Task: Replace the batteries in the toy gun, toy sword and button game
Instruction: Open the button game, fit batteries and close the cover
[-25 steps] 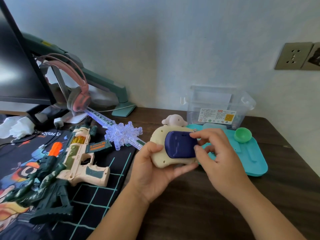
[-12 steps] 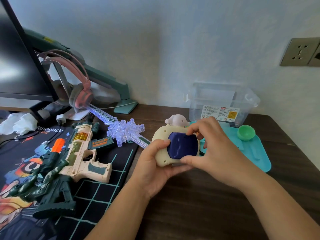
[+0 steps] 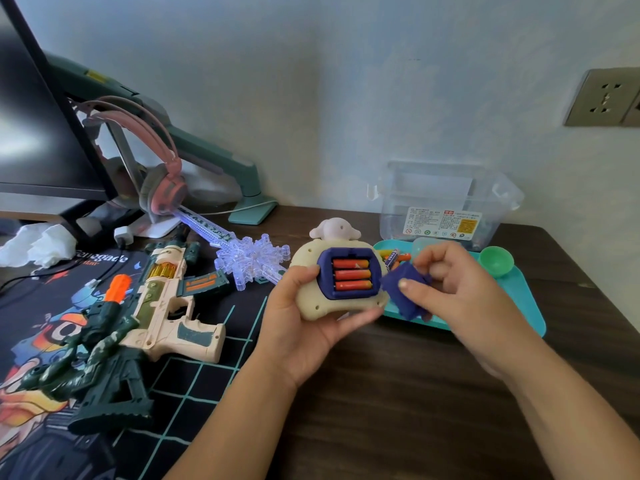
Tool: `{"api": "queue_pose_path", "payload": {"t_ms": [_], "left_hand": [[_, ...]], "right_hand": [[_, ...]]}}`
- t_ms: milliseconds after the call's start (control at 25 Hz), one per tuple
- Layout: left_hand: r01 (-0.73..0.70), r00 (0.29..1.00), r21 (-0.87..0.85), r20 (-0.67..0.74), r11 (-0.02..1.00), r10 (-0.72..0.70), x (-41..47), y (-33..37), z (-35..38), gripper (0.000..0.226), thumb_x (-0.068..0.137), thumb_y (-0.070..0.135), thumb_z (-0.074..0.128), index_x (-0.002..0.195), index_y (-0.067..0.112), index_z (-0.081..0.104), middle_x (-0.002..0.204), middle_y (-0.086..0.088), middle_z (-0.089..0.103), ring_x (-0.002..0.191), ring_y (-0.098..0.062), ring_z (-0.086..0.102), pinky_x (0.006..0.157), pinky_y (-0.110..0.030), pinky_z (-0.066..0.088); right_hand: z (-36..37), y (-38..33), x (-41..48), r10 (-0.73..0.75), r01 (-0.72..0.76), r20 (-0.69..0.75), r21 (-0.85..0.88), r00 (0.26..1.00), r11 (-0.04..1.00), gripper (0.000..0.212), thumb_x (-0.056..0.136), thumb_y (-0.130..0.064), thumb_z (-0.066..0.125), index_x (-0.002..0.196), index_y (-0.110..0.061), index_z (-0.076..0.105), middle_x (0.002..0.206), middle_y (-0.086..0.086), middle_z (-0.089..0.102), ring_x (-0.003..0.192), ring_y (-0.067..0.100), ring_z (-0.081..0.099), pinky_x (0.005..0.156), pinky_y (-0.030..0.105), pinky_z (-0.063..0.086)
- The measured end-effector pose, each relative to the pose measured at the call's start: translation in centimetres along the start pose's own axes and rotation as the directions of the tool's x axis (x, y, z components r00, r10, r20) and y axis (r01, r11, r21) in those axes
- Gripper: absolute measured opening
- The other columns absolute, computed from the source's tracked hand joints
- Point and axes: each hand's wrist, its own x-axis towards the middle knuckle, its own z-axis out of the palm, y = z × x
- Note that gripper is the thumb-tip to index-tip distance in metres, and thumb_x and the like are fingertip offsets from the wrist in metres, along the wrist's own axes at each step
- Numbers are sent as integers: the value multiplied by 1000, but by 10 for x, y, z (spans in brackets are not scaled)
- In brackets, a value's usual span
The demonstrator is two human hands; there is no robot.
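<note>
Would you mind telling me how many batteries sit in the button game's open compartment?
3 batteries: one at the top, one in the middle, one at the bottom of the button game. More lie loose on the teal tray, partly hidden by the right hand.

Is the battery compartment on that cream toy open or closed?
Open. The blue cover is off, pinched in the right hand, and three orange batteries show inside the button game.

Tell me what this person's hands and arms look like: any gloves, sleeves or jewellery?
The left hand and right hand wear no gloves, and no rings show. The left forearm and right forearm are uncovered to the picture's edge: no sleeve, watch or bracelet. Visible nails look short, unpainted.
</note>
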Motion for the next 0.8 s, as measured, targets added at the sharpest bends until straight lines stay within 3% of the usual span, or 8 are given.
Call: {"api": "queue_pose_path", "payload": {"t_ms": [80, 160, 280, 320, 400, 480, 560, 800], "left_hand": [[-15, 1000, -17, 13, 1000, 15, 0, 2, 0, 44, 79, 21, 57, 121, 9, 65, 124, -24, 67, 111, -48, 65, 91, -70, 48], [-14, 1000, -16, 22, 1000, 14, -2, 2, 0, 42, 80, 24, 54, 118, 9, 67, 120, -22, 69, 107, -46, 67, 85, -66, 52], [0, 1000, 2, 28, 1000, 0, -3, 1, 2, 40, 78, 28, 56, 108, 9, 74, 114, -21, 71, 100, -43, 70, 76, -60, 57], [3, 1000, 11, 28, 1000, -3, -3, 1, 3, 39, 78, 29, 56, 105, 8, 76, 113, -21, 71, 99, -43, 71, 73, -58, 59], [9, 1000, 20, 30, 1000, -9, -4, 0, 4, 40, 77, 30, 57, 104, 7, 77, 112, -22, 71, 96, -41, 72, 65, -52, 62], [18, 999, 37, 41, 999, -19, -5, -2, 5, 41, 77, 31, 56, 103, 7, 77, 108, -21, 72, 92, -38, 73, 63, -48, 63], [22, 999, 54, 48, 998, -25, -6, -4, 5, 39, 78, 31, 54, 98, 9, 79, 101, -19, 74, 87, -34, 74, 62, -46, 63], [23, 998, 73, 62, 997, -27, -5, -6, 3, 35, 81, 32, 60, 102, 12, 79, 105, -17, 73, 92, -33, 73, 69, -49, 63]], "right_hand": [[-9, 4, -2, 199, -148, 166, -277, 966, 949, 19, 84, -25, 69, 96, -32, 55, 95, -6, 67, 86, 9, 65, 72, 28, 54], [-4, 11, -6, 332, -139, 288, -530, 898, 836, 17, 85, -32, 68, 97, -37, 56, 97, -12, 63, 87, 4, 61, 77, 24, 53], [7, 9, -6, 197, -34, 194, -624, 961, 781, 10, 90, -36, 60, 99, -38, 56, 99, -18, 59, 90, -1, 56, 75, 18, 49], [10, 2, -5, 110, -49, 79, -551, 991, 833, 9, 93, -35, 55, 101, -38, 56, 100, -19, 58, 92, -1, 55, 72, 16, 46], [16, -9, -4, 28, -45, -94, -179, 995, 983, 21, 95, -36, 49, 115, -42, 49, 106, -23, 56, 97, -5, 55, 70, 12, 41], [29, -14, -5, 27, -24, -47, 68, 999, 997, 44, 90, -45, 52, 131, -50, 36, 116, -27, 51, 100, -10, 54, 75, 12, 45], [42, -10, -6, -24, 26, -22, 74, 999, 997, 57, 84, -48, 60, 134, -50, 34, 120, -24, 51, 101, -10, 55, 79, 14, 51], [55, -7, -6, -94, 118, -192, 117, 977, 986, 46, 83, -38, 67, 122, -45, 45, 116, -16, 56, 97, -7, 57, 68, 7, 50]]}}
